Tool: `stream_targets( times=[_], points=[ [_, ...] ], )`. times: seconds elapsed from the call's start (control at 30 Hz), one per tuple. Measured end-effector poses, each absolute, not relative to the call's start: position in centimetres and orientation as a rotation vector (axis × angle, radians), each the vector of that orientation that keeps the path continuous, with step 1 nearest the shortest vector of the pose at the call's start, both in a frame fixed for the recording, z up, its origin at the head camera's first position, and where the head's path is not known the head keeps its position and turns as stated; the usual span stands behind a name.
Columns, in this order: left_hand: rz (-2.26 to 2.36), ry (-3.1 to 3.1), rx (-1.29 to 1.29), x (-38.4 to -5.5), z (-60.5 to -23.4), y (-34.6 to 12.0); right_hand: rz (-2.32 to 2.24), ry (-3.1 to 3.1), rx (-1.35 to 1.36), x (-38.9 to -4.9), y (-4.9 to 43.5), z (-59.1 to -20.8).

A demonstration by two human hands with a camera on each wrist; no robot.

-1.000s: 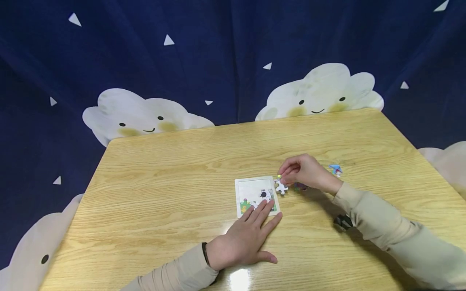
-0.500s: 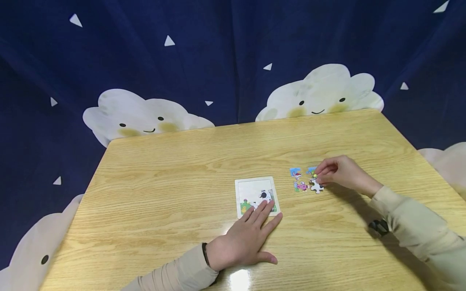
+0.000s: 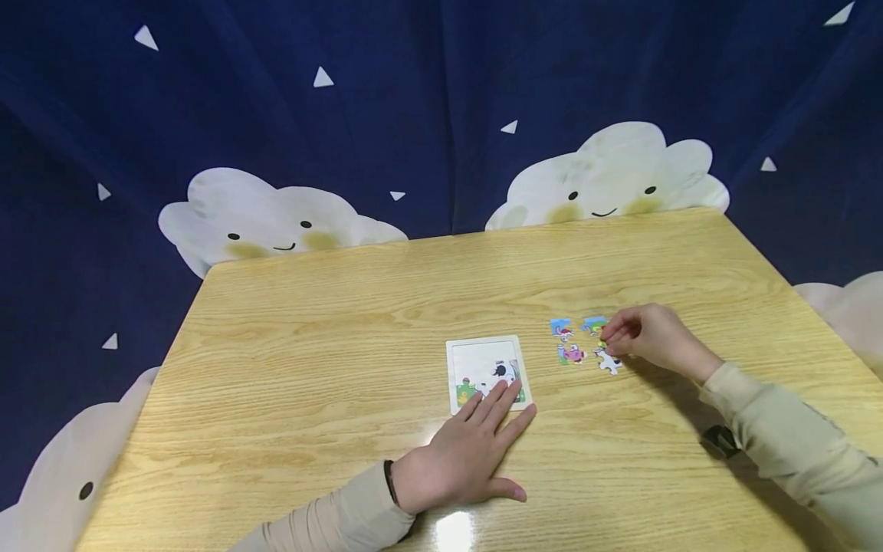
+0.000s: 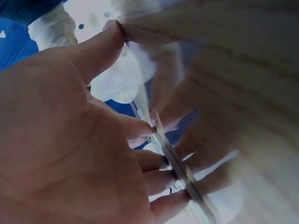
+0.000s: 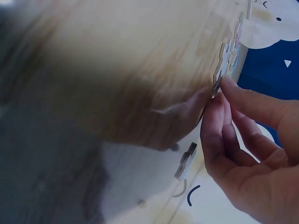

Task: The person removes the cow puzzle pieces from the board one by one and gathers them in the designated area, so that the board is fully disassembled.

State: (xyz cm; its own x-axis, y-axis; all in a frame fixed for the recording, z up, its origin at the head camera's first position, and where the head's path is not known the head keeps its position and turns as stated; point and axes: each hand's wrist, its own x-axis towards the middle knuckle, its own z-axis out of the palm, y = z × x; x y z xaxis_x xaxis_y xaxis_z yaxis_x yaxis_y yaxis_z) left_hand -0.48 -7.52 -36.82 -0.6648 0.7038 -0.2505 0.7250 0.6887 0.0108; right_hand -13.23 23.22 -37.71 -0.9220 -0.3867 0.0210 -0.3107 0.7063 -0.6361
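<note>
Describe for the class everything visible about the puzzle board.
The puzzle board is a thin, pale, squarish panel with an outlined border; its exact material is unclear. It lies flat on the wood-grain table. Its far part is bare white, while a green piece and black-and-white artwork fill some of the near part. The left hand rests on its near edge, partly hiding it.
</note>
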Motion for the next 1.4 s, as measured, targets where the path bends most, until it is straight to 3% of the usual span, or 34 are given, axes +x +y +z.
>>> stream_targets(
  times=[0.4,0.97,1.4],
  points=[
    [-0.164,2.663,1.132,-0.4,-36.6,-7.5,-1.04,2.805,-0.641,-12.8,22.6,-37.0],
    [-0.212,2.649,1.149,0.3,-36.4,-7.7,-1.188,2.548,-0.762,-13.2,13.4,-36.4],
    [-0.241,2.652,1.168,0.9,-36.6,-7.6,-1.134,2.513,-0.816,-13.1,11.5,-37.5]
  ],
)
